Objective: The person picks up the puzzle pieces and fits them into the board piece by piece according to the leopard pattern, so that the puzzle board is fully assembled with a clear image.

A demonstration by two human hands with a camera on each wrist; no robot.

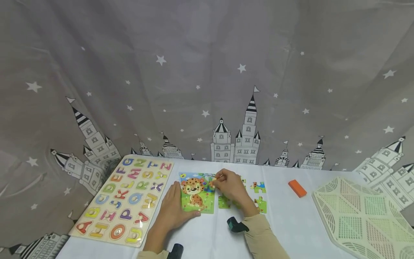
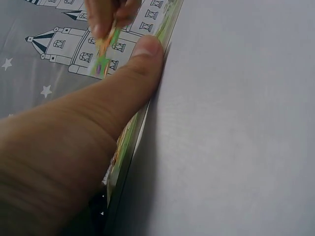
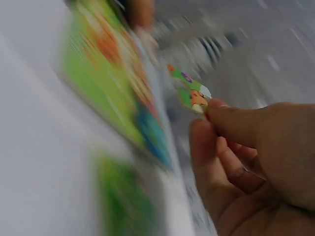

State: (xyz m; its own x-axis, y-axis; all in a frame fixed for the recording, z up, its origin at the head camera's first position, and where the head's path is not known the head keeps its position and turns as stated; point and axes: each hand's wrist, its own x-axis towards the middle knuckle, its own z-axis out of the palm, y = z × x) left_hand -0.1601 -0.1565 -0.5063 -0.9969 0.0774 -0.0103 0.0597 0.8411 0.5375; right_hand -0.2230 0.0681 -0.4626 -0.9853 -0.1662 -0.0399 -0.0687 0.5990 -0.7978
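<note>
We see a person at a white table (image 1: 281, 230), right hand (image 1: 231, 185) pinching a small puzzle piece (image 3: 189, 91) between thumb and fingertips near the upper right of a leopard picture puzzle (image 1: 194, 199). The left hand (image 1: 174, 208) lies flat beside the puzzle, its fingers straight along the left side and its thumb touching the near edge. We count loose pieces (image 1: 258, 187) among the items right of the puzzle, some partly hidden by the right arm. Left of it, we find an alphabet board (image 1: 137, 208); farther right, an orange block (image 1: 297, 188) and a pale pegboard (image 1: 365, 216) before a grey castle-print curtain (image 1: 187, 90).
</note>
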